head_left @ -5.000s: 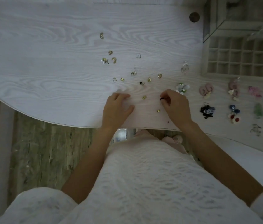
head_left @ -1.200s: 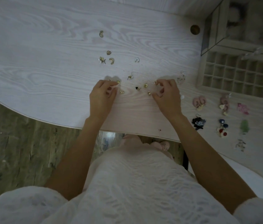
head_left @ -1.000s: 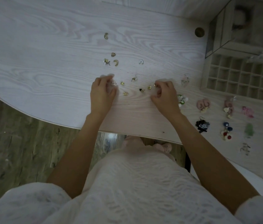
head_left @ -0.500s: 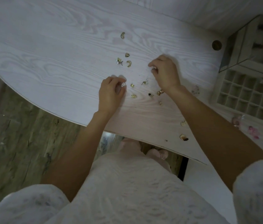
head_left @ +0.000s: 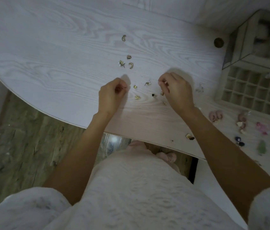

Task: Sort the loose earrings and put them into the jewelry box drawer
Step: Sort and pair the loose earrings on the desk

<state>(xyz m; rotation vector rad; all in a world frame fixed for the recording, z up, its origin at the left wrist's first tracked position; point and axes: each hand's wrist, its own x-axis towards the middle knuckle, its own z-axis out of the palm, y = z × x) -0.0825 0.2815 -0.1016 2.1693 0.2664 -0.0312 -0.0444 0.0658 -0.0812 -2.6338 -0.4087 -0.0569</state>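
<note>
Several small gold earrings [head_left: 137, 97] lie loose on the white wooden table [head_left: 64, 55], more of them further back [head_left: 131, 65]. My left hand [head_left: 110, 97] is curled and pinches a thin small earring [head_left: 123, 87] at its fingertips. My right hand [head_left: 177, 90] is curled too and pinches a small earring [head_left: 161, 83] just above the table. The open jewelry box drawer [head_left: 253, 92] with its grid of compartments lies at the right. Sorted colourful earrings, pink [head_left: 215, 115] and green [head_left: 262, 146] among them, lie in front of the drawer.
The jewelry box [head_left: 255, 39] stands behind the drawer at the back right. A round cable hole [head_left: 218, 42] sits in the table beside it. A clear earring [head_left: 199, 88] lies between my right hand and the drawer. The curved table edge runs close to my body.
My right hand has pulled back from the far earrings toward the middle, holding a small earring. My left hand stays in place with its pinch. The camera has tilted.
</note>
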